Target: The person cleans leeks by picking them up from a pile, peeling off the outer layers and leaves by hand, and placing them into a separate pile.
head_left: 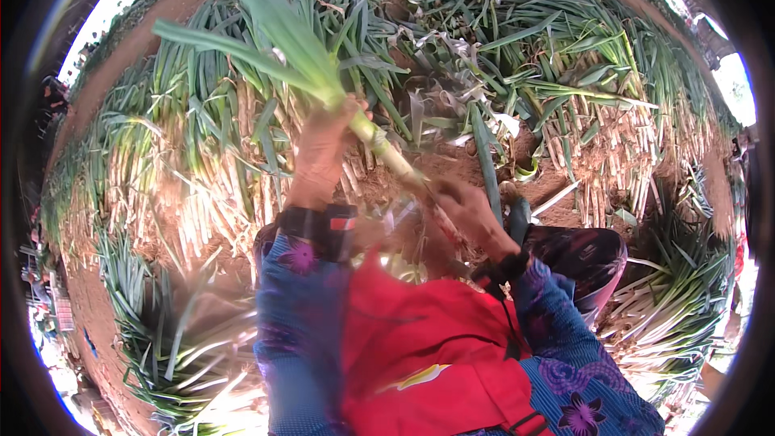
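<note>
A leek slants across in front of me, its green leaves fanning up to the far left and its pale stalk running down to the right. My left hand is wrapped round the stalk just below the leaves. Lower down, my right hand is closed against the pale part of the stalk, its fingers bent round it. The root end below my right hand is blurred, so I cannot make out its detail.
Rows of leeks lie on brown soil to the left, with more leeks to the right. Further piles of leeks are near my right side and at the lower left. A red apron covers my lap.
</note>
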`<action>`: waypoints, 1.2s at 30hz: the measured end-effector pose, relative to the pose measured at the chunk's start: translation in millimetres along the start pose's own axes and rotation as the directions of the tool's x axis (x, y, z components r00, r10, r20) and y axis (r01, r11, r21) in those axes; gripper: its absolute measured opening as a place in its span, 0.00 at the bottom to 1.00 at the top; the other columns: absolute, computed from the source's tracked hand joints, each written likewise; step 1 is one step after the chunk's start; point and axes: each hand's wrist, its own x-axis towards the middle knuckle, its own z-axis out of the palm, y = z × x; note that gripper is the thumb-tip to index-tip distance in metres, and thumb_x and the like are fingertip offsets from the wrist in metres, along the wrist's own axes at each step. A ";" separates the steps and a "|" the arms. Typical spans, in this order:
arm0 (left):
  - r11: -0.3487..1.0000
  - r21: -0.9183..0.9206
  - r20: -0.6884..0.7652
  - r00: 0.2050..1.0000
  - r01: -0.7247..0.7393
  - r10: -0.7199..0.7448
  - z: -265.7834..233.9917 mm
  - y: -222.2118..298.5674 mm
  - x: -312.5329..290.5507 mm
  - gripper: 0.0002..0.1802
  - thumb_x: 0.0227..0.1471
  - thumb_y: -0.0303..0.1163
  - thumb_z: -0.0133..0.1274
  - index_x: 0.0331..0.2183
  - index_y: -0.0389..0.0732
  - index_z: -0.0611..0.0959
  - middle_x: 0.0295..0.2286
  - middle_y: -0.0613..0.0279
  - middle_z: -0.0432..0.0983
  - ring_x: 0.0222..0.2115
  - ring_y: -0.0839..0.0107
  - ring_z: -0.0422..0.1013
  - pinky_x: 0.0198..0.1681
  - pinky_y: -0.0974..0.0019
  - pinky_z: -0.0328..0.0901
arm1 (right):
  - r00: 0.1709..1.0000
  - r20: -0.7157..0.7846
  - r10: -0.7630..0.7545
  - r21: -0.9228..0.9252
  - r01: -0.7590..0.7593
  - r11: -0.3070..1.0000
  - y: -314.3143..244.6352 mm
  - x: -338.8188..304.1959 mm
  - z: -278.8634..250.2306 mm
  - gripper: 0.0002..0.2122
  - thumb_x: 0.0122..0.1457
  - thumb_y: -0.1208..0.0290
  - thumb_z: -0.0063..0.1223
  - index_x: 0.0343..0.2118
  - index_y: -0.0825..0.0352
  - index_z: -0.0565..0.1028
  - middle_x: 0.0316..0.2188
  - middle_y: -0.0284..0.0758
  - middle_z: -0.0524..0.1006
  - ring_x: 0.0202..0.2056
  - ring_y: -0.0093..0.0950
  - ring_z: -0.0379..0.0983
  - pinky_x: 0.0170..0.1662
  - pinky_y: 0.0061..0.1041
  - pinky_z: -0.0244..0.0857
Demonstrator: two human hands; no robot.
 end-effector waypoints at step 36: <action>0.859 0.451 -0.223 0.902 -0.241 0.370 -14.8 -18.4 -57.3 0.20 0.48 0.29 0.59 0.45 0.40 0.76 0.29 0.59 0.78 0.31 0.70 0.73 0.36 0.66 0.67 | 0.993 0.022 0.114 0.374 -0.113 0.920 -57.9 77.8 102.9 0.10 0.54 0.68 0.54 0.27 0.71 0.71 0.17 0.33 0.72 0.15 0.22 0.69 0.16 0.22 0.63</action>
